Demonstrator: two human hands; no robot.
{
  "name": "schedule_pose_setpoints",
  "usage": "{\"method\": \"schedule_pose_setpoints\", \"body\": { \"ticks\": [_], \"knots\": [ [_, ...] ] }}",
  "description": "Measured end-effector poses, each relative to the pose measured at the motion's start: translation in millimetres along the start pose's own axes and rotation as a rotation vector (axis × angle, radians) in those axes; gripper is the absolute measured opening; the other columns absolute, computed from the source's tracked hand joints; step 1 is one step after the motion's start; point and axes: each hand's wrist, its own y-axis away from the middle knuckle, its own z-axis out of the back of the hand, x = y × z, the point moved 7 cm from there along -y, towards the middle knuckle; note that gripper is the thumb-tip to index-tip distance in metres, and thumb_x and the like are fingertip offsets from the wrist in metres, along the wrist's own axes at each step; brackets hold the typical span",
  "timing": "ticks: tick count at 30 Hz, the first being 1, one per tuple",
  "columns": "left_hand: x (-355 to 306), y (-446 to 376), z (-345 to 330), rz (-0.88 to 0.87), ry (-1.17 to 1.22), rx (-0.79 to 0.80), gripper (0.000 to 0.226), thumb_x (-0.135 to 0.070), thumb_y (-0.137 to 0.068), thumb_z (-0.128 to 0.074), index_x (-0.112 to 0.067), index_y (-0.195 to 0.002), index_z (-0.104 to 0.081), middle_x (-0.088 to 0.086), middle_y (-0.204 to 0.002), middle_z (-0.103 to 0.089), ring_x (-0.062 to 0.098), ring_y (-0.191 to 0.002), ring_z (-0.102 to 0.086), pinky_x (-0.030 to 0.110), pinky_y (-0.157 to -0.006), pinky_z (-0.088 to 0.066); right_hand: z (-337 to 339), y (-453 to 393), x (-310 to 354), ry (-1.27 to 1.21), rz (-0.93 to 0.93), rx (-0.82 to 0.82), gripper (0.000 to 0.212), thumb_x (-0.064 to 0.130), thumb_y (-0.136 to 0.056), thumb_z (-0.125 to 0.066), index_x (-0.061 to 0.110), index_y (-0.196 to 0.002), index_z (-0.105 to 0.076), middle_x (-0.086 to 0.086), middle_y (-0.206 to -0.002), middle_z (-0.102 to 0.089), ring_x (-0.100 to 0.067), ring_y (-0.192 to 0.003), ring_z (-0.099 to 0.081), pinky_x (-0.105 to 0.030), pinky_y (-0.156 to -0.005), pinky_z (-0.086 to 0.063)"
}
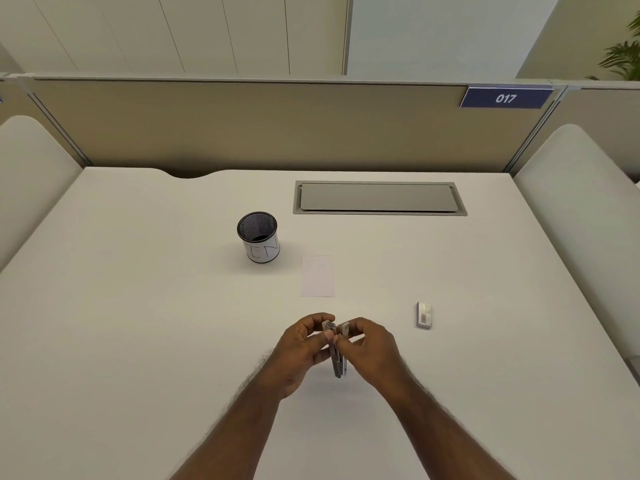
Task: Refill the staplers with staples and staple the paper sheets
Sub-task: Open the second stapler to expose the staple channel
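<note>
A small grey metal stapler [337,363] is held above the white desk [138,323], near its front middle, with its top swung open. My left hand [300,348] grips it from the left, fingers curled round its upper end. From the right, my right hand [369,348] pinches the stapler's top part. A small stack of white paper sheets [317,276] lies flat on the desk just beyond my hands. A little staple box [424,314] rests to the right of my hands.
A black mesh pen cup [258,236] with a white label stands left of the paper. A grey cable flap [379,197] is set into the desk at the back. A beige partition [242,126] closes the far side.
</note>
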Motion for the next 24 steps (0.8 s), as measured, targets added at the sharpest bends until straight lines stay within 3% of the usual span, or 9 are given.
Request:
{"method": "schedule_pose_setpoints", "body": {
  "ticks": [4, 12, 18, 24],
  "knots": [
    [0.7, 0.7, -0.9, 0.020, 0.023, 0.015, 0.024, -0.006, -0.092, -0.062, -0.006, -0.116, -0.062, 0.013, -0.107, -0.064, 0.026, -0.100, -0.065, 0.038, -0.083, -0.056, 0.3, -0.7, 1.7, 0.041, 0.027, -0.020, 0.010, 0.038, -0.075, -0.070, 0.034, -0.071, -0.062, 0.020, -0.070, -0.067, 0.009, -0.070, -0.061, -0.005, -0.052, -0.039],
    [3.1, 4.2, 3.2, 0.068, 0.032, 0.055, 0.031, -0.017, -0.082, -0.071, -0.009, -0.111, -0.065, 0.011, -0.103, -0.068, 0.023, -0.095, -0.066, 0.039, -0.083, -0.056, -2.3, -2.3, 3.0, 0.141, 0.051, 0.007, 0.015, 0.045, -0.074, -0.071, 0.034, -0.070, -0.062, 0.020, -0.071, -0.066, 0.004, -0.068, -0.061, -0.015, -0.058, -0.045],
    [3.8, 7.7, 4.8, 0.047, 0.012, 0.023, 0.020, -0.006, -0.091, -0.063, -0.005, -0.111, -0.063, 0.011, -0.101, -0.066, 0.020, -0.092, -0.067, 0.033, -0.078, -0.056, -4.2, -2.6, 1.5, 0.069, 0.042, 0.029, 0.022, 0.050, -0.070, -0.072, 0.032, -0.065, -0.061, 0.014, -0.070, -0.067, -0.003, -0.059, -0.063, -0.024, -0.059, -0.052],
    [5.5, 7.4, 5.4, 0.026, -0.015, -0.007, 0.016, -0.003, -0.093, -0.059, -0.004, -0.109, -0.062, 0.011, -0.099, -0.067, 0.020, -0.092, -0.067, 0.035, -0.080, -0.057, -6.6, -2.8, 0.4, 0.073, 0.041, -0.003, 0.024, 0.054, -0.068, -0.070, 0.031, -0.068, -0.063, 0.022, -0.073, -0.067, 0.000, -0.063, -0.063, -0.026, -0.060, -0.054]
  ]
}}
